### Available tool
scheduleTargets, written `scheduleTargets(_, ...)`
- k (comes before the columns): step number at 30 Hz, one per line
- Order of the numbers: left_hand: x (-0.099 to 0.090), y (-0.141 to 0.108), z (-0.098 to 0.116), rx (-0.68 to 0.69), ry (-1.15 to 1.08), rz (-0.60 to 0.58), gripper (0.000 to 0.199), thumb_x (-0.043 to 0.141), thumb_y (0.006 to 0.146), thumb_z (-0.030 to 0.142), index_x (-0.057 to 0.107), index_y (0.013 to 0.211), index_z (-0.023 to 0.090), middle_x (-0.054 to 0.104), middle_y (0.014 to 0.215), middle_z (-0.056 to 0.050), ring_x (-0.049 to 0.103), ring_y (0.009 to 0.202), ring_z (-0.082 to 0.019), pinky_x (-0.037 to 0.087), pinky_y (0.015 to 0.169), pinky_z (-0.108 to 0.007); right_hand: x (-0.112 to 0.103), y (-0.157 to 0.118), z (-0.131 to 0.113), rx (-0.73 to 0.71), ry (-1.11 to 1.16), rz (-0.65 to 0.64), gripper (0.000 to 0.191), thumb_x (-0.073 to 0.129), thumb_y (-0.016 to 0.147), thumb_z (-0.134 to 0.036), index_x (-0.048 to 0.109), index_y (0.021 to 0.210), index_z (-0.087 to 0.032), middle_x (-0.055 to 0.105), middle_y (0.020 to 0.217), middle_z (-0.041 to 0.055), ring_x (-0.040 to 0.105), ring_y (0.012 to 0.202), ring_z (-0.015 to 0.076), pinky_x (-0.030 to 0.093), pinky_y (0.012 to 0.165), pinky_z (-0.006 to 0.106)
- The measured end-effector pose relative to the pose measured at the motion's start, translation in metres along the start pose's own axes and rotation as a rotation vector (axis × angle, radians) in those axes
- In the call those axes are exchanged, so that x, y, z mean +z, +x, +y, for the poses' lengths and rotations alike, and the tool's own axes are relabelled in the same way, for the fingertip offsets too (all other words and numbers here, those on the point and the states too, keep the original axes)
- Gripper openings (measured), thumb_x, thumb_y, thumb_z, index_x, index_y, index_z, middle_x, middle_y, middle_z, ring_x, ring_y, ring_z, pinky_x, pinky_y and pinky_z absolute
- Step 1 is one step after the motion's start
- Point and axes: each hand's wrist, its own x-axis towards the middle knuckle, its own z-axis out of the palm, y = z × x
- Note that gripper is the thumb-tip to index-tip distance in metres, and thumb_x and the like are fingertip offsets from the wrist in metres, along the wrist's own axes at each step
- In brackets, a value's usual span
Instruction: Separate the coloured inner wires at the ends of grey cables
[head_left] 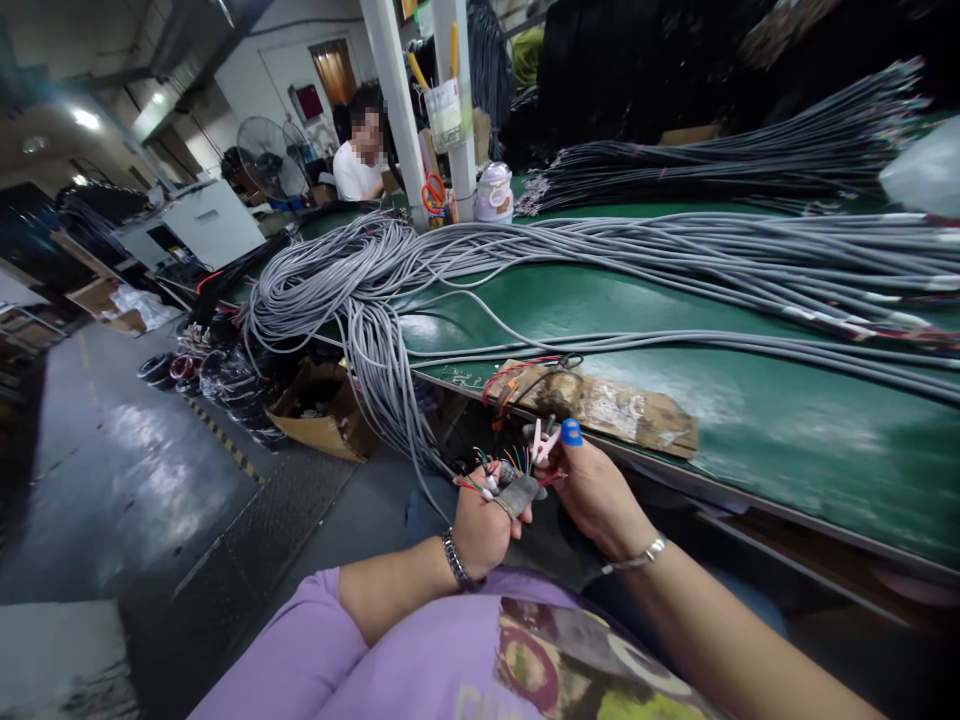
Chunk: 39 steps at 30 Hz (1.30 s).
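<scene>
At glossy green bench [795, 430], L hand [484, 525] closed on thin multicol. wires [517, 460], R hand [600, 495] half-closed, hold unclear

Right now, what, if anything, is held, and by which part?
Left hand: coloured wires, near their ends. Whether the right hand holds the pink clip cannot be told.

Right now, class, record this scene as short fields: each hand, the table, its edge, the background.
Left hand: closed around coloured wires
Right hand: at a pink clip, grip unclear; wears a blue finger cap
Table: green, gray cables across it
Table edge: flat cardboard piece
Background: person in white; fan
</scene>
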Motion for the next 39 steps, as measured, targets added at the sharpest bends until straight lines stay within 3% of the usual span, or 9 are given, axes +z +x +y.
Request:
scheduleTargets(4, 0.001, 0.0, -0.002, -0.017, 0.024, -0.014, 0.032, 0.063, 0.076, 0.046, 0.055, 0.071, 0.016, 0.051, 0.051, 0.005, 0.036, 0.035, -0.004, 0.023, 0.035, -0.019, 0.004, 0.004, -0.004, 0.126, 0.17, 0.02, 0.039, 0.069, 0.069, -0.06, 0.068, 0.075, -0.022, 0.065, 0.067, 0.0018, 0.054, 0.057, 0.0146, 0.044, 0.053, 0.027)
scheduleTargets(8, 0.001, 0.0, -0.006, -0.025, 0.038, -0.015, 0.03, 0.062, 0.077, 0.042, 0.052, 0.068, 0.016, 0.051, 0.05, 0.005, 0.036, 0.035, -0.004, 0.024, 0.035, -0.019, 0.007, 0.008, -0.005, 0.135, 0.271, 0.061, 0.036, 0.078, 0.063, -0.052, 0.066, 0.068, -0.018, 0.064, 0.063, 0.0003, 0.053, 0.055, 0.012, 0.045, 0.053, 0.025)
scheduleTargets(16, -0.005, -0.003, -0.008, -0.008, 0.044, 0.003, 0.029, 0.062, 0.078, 0.041, 0.052, 0.067, 0.016, 0.051, 0.05, 0.005, 0.036, 0.035, -0.004, 0.024, 0.035, -0.018, 0.002, -0.001, -0.004, 0.204, 0.274, -0.009, 0.047, 0.065, 0.068, -0.067, 0.068, 0.077, -0.021, 0.064, 0.067, 0.0012, 0.055, 0.057, 0.013, 0.046, 0.051, 0.025)
scheduleTargets(19, -0.009, -0.007, -0.007, -0.007, 0.056, -0.009, 0.031, 0.063, 0.077, 0.043, 0.053, 0.067, 0.016, 0.052, 0.05, 0.004, 0.037, 0.035, -0.004, 0.026, 0.035, -0.018, -0.005, -0.008, -0.008, 0.303, 0.181, -0.152, 0.048, 0.068, 0.067, -0.065, 0.069, 0.08, -0.019, 0.065, 0.071, 0.0028, 0.056, 0.06, 0.013, 0.047, 0.054, 0.025)
scheduleTargets(24, -0.012, -0.01, -0.004, -0.089, 0.102, -0.046, 0.034, 0.068, 0.071, 0.046, 0.053, 0.066, 0.016, 0.052, 0.048, 0.004, 0.04, 0.035, -0.005, 0.029, 0.036, -0.018, -0.012, -0.016, -0.018, 0.344, -0.118, -0.271, 0.033, 0.083, 0.06, -0.041, 0.066, 0.073, -0.016, 0.064, 0.069, 0.001, 0.056, 0.059, 0.0111, 0.045, 0.058, 0.024)
scheduleTargets(28, -0.01, -0.007, -0.002, -0.217, 0.152, -0.222, 0.036, 0.073, 0.064, 0.046, 0.055, 0.065, 0.015, 0.053, 0.047, 0.002, 0.044, 0.035, -0.007, 0.034, 0.036, -0.018, -0.008, -0.022, -0.026, 0.258, -0.348, -0.377, 0.031, 0.08, 0.063, -0.04, 0.063, 0.066, -0.015, 0.062, 0.06, -0.0008, 0.054, 0.054, 0.0108, 0.043, 0.057, 0.024)
scheduleTargets(31, -0.01, -0.004, -0.002, -0.321, 0.177, -0.372, 0.036, 0.072, 0.062, 0.046, 0.054, 0.059, 0.014, 0.054, 0.047, 0.0, 0.048, 0.036, -0.009, 0.039, 0.037, -0.021, -0.004, -0.028, -0.03, 0.217, -0.5, -0.475, 0.029, 0.074, 0.069, -0.043, 0.063, 0.071, -0.016, 0.066, 0.063, 0.0014, 0.059, 0.057, 0.0151, 0.046, 0.058, 0.028)
scheduleTargets(34, -0.01, -0.001, 0.0, -0.372, 0.157, -0.384, 0.037, 0.07, 0.063, 0.047, 0.054, 0.059, 0.014, 0.055, 0.046, 0.0, 0.048, 0.034, -0.01, 0.04, 0.036, -0.022, -0.008, -0.03, -0.031, 0.128, -0.57, -0.393, 0.031, 0.07, 0.072, -0.046, 0.067, 0.075, -0.016, 0.068, 0.07, 0.0027, 0.06, 0.062, 0.0165, 0.047, 0.063, 0.029)
scheduleTargets(39, -0.01, 0.0, -0.002, -0.332, -0.01, -0.191, 0.04, 0.073, 0.059, 0.049, 0.06, 0.066, 0.012, 0.056, 0.048, 0.0, 0.05, 0.036, -0.009, 0.039, 0.037, -0.02, -0.025, -0.032, -0.018, 0.106, -0.332, -0.089, 0.035, 0.073, 0.068, -0.049, 0.068, 0.082, -0.018, 0.066, 0.077, 0.0035, 0.058, 0.067, 0.0153, 0.048, 0.066, 0.029)
